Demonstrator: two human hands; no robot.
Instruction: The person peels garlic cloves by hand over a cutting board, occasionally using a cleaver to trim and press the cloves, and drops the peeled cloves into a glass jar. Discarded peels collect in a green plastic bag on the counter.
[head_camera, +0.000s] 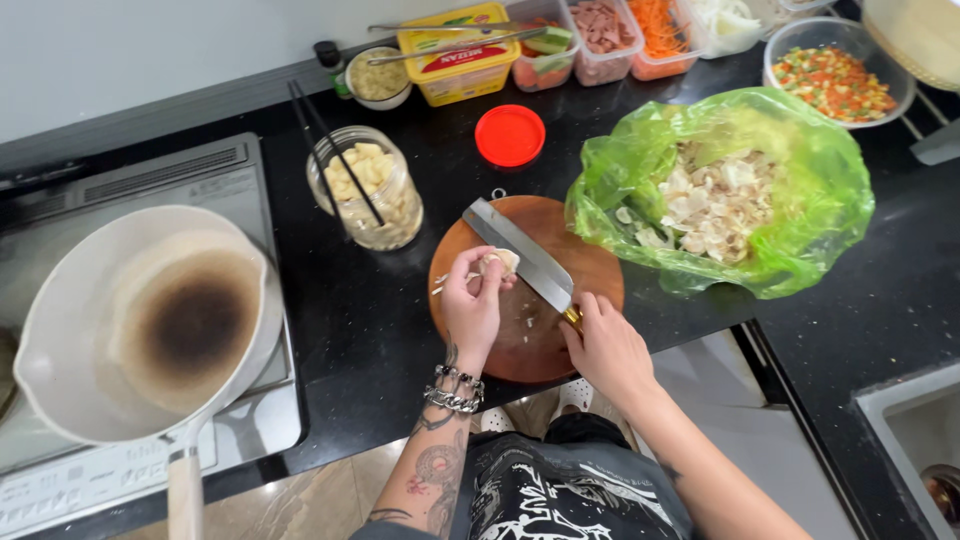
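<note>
we see an evenly lit, fairly bright view from above, with soft light and only faint shadows under the hands. the black counter (400, 300) shows dull sheen rather than hard glare. the cleaver (520, 252) blade catches a pale reflection, and the green plastic bag (820, 190) at 2 o'clock glints along its creases. the focus is sharp in the centre. toward 7 and 5 o'clock the edges bend and soften slightly from the wide lens.
</note>
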